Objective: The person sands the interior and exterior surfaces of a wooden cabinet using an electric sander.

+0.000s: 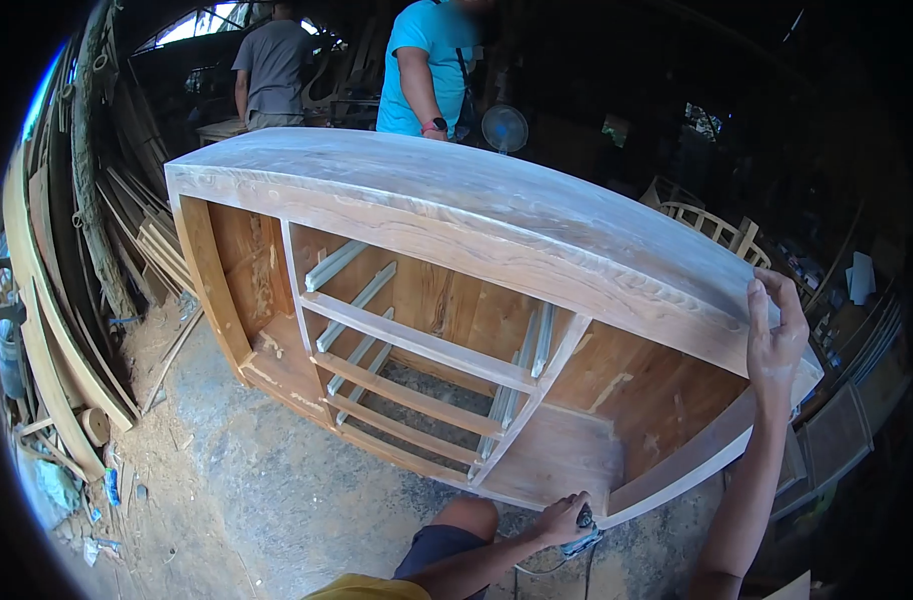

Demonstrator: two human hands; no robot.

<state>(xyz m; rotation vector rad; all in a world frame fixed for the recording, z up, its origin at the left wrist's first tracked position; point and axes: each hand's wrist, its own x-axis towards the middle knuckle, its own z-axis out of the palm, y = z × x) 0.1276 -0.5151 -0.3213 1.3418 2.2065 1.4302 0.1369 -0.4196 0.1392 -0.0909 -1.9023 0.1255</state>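
A long wooden cabinet (457,215) with a gently bowed top and pale, dusty front rails stands in front of me. My left hand (562,520) is closed around a small dark and teal corded power tool, which looks like a sander (581,543), by the lower front edge near the right end. Its underside is hidden. High on the right, my right hand (777,325) rests on the top's right corner, fingers spread and lying over the edge. Between the hands is the cabinet's open right compartment (647,400). White drawer runners (352,350) line the middle bay.
Wood planks (52,260) and a post lean at the left. A person in a blue shirt (422,70) and another in grey (277,70) stand behind the cabinet. A fan (505,128) is at the back. Cords trail below the tool on the concrete floor (277,480).
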